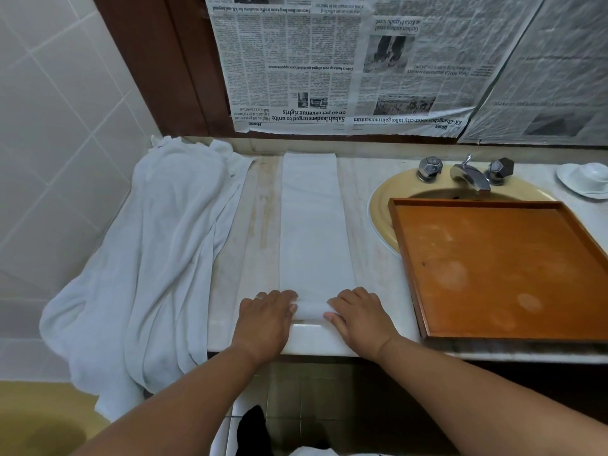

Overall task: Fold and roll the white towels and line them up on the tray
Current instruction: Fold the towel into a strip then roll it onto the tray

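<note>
Folded towel point(312, 225) runs toward the newspaper point(296, 77); left grip point(266, 315) and right grip point(358, 312) clasp its rolled end.

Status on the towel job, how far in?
Early. Done: one towel is folded into a long strip on the counter. In hand: left hand and right hand hold its near end, turned into a small roll. Left: finish this roll, then the heap of unfolded towels at the left; the tray holds no rolls yet.

Left hand point(266, 319) and right hand point(360, 315) grip the part-rolled towel point(312, 225).
</note>
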